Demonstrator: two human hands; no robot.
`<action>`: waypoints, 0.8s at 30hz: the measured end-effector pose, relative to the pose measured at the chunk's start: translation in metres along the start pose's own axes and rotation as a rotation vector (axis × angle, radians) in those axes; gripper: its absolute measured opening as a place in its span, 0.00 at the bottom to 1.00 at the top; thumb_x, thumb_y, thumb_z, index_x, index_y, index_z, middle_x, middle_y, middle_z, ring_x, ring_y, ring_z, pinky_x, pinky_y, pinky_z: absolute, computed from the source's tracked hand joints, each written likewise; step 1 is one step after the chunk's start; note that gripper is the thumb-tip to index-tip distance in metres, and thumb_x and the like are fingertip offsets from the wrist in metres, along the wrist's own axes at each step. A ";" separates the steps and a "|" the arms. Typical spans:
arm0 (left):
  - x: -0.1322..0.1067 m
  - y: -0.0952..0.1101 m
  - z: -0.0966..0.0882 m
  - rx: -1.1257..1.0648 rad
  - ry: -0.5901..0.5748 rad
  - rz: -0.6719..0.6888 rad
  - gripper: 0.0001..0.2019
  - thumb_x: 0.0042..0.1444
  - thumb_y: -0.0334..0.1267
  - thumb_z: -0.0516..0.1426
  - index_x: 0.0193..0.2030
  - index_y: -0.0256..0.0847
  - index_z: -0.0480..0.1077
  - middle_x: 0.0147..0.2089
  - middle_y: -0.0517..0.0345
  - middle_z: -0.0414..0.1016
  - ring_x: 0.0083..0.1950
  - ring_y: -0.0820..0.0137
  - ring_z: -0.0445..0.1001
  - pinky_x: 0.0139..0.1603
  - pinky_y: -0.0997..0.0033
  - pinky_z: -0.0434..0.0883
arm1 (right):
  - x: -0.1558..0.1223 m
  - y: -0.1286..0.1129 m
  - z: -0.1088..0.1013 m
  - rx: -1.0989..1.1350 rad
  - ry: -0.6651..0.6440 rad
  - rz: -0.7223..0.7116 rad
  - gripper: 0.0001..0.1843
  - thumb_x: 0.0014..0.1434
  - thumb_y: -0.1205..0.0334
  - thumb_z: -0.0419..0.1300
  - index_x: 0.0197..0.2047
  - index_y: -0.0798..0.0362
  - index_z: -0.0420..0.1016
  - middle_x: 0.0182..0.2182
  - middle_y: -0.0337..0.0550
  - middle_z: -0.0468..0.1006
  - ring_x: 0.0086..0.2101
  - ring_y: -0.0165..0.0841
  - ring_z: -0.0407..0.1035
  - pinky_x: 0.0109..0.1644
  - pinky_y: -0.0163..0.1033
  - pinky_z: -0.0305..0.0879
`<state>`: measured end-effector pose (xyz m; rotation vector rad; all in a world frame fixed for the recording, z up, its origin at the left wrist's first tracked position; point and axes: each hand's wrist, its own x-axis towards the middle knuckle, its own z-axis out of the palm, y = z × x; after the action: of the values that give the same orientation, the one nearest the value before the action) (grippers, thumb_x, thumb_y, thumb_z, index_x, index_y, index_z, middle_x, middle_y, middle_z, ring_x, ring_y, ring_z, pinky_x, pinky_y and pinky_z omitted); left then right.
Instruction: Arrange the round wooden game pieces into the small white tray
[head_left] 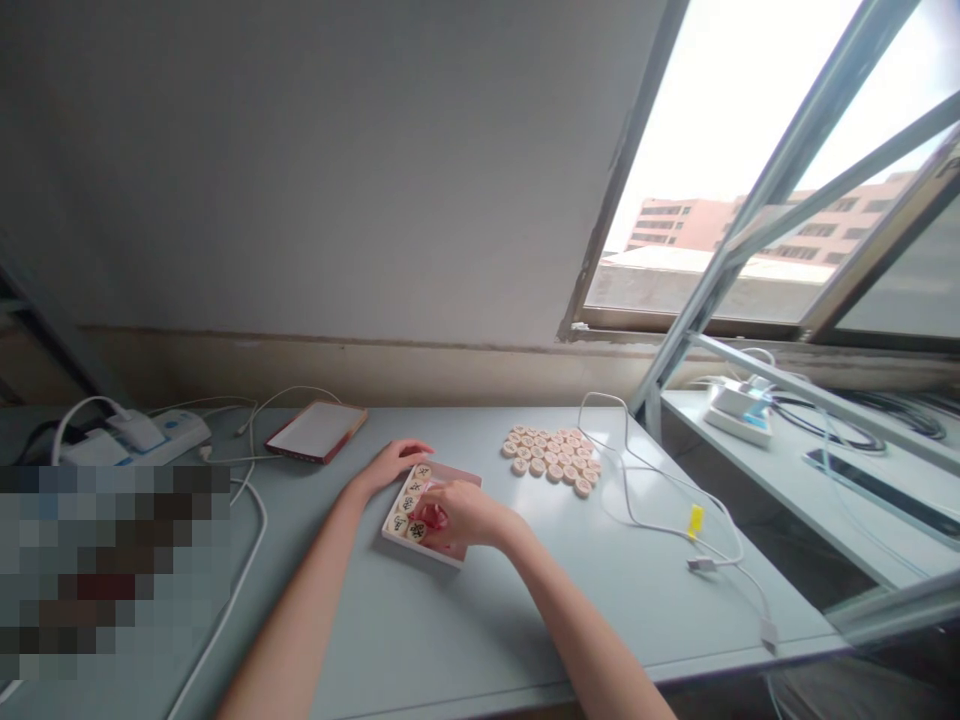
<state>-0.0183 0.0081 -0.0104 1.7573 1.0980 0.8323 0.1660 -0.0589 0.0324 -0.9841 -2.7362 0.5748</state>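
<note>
A shallow open box [450, 561] lies at a slant on the table, with several round xiangqi pieces [416, 530] in rows along its left side. My left hand [396, 461] is at the far left corner of the box, fingers stretched out and touching its edge. Over the middle of the box is my right hand [463, 510], its fingers bent down and pinched together inside, close to the pieces. Whatever is between those fingertips is hidden. Something reddish shows under the right hand. More xiangqi pieces [553, 455] lie in a loose group to the right of the box.
A box lid [316, 430] with a white inside lies at the back left. Power strips [169, 437] and white cables stand further left. A white cable [630, 500] with a yellow tag [696, 520] runs over the right side. Metal shelf posts [694, 330] rise beside the window.
</note>
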 end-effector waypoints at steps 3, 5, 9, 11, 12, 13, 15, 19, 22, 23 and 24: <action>0.000 0.001 0.000 -0.007 -0.008 -0.016 0.15 0.48 0.43 0.54 0.37 0.36 0.72 0.38 0.52 0.74 0.41 0.65 0.70 0.44 0.68 0.65 | -0.010 0.012 -0.017 0.086 0.064 0.060 0.12 0.48 0.55 0.60 0.36 0.50 0.71 0.29 0.36 0.72 0.27 0.26 0.63 0.29 0.30 0.54; -0.001 0.002 -0.001 -0.014 -0.021 -0.022 0.15 0.48 0.44 0.54 0.38 0.36 0.72 0.38 0.52 0.74 0.41 0.65 0.70 0.43 0.68 0.65 | -0.021 0.029 -0.031 0.108 0.156 0.168 0.12 0.50 0.54 0.58 0.37 0.50 0.70 0.28 0.36 0.72 0.28 0.27 0.64 0.29 0.30 0.55; -0.003 0.006 -0.001 -0.013 -0.035 -0.030 0.15 0.48 0.44 0.53 0.38 0.36 0.72 0.39 0.52 0.73 0.42 0.65 0.69 0.44 0.68 0.65 | -0.046 0.069 -0.042 0.022 0.316 0.375 0.12 0.54 0.54 0.54 0.37 0.51 0.68 0.31 0.40 0.71 0.31 0.29 0.64 0.32 0.33 0.57; -0.003 0.007 -0.001 -0.009 -0.037 -0.039 0.16 0.49 0.45 0.53 0.39 0.36 0.72 0.39 0.52 0.73 0.42 0.65 0.69 0.43 0.68 0.65 | -0.053 0.081 -0.041 -0.049 0.353 0.436 0.10 0.53 0.57 0.55 0.38 0.52 0.67 0.32 0.40 0.70 0.32 0.30 0.64 0.34 0.34 0.57; -0.003 0.008 -0.001 -0.008 -0.038 -0.045 0.16 0.49 0.45 0.53 0.39 0.36 0.72 0.39 0.52 0.73 0.42 0.65 0.69 0.43 0.68 0.65 | -0.054 0.083 -0.040 -0.073 0.366 0.445 0.09 0.53 0.59 0.56 0.38 0.52 0.66 0.32 0.40 0.70 0.32 0.30 0.64 0.35 0.35 0.57; -0.003 0.008 -0.001 -0.008 -0.038 -0.051 0.16 0.49 0.45 0.53 0.39 0.36 0.72 0.39 0.52 0.73 0.42 0.65 0.69 0.43 0.68 0.65 | -0.053 0.083 -0.039 -0.087 0.376 0.439 0.09 0.53 0.60 0.56 0.38 0.52 0.65 0.32 0.40 0.69 0.32 0.30 0.64 0.35 0.34 0.57; -0.003 0.008 -0.001 -0.018 -0.037 -0.054 0.17 0.48 0.45 0.53 0.39 0.36 0.72 0.39 0.52 0.73 0.42 0.65 0.69 0.43 0.68 0.65 | -0.047 0.076 -0.037 -0.099 0.393 0.399 0.07 0.54 0.61 0.54 0.38 0.51 0.65 0.31 0.38 0.68 0.31 0.29 0.63 0.35 0.34 0.56; -0.003 0.006 -0.004 -0.060 -0.060 -0.020 0.16 0.49 0.44 0.53 0.40 0.36 0.72 0.41 0.52 0.73 0.43 0.65 0.69 0.45 0.68 0.65 | -0.022 0.047 -0.024 -0.137 0.382 0.237 0.08 0.57 0.61 0.53 0.41 0.50 0.66 0.33 0.39 0.68 0.34 0.29 0.62 0.37 0.34 0.56; -0.004 0.005 -0.004 -0.064 -0.064 -0.006 0.15 0.48 0.43 0.54 0.39 0.36 0.72 0.39 0.52 0.74 0.43 0.65 0.70 0.46 0.68 0.65 | -0.003 0.026 -0.006 -0.256 0.306 0.109 0.14 0.55 0.62 0.56 0.46 0.48 0.65 0.39 0.42 0.67 0.40 0.33 0.61 0.40 0.37 0.55; -0.004 0.005 -0.004 -0.061 -0.062 -0.004 0.14 0.48 0.42 0.55 0.39 0.36 0.72 0.39 0.52 0.74 0.42 0.65 0.70 0.46 0.68 0.65 | 0.002 0.021 0.000 -0.306 0.286 0.087 0.15 0.55 0.62 0.57 0.47 0.49 0.65 0.40 0.44 0.67 0.41 0.34 0.60 0.41 0.38 0.55; -0.004 0.005 -0.004 -0.060 -0.063 -0.002 0.14 0.48 0.43 0.55 0.38 0.36 0.72 0.39 0.52 0.74 0.42 0.65 0.70 0.46 0.67 0.65 | 0.005 0.016 0.005 -0.353 0.275 0.074 0.15 0.55 0.61 0.56 0.47 0.49 0.64 0.41 0.45 0.66 0.41 0.35 0.59 0.41 0.39 0.55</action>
<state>-0.0215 0.0049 -0.0049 1.7210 1.0236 0.7955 0.1698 -0.0454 0.0209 -1.1453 -2.6063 -0.0418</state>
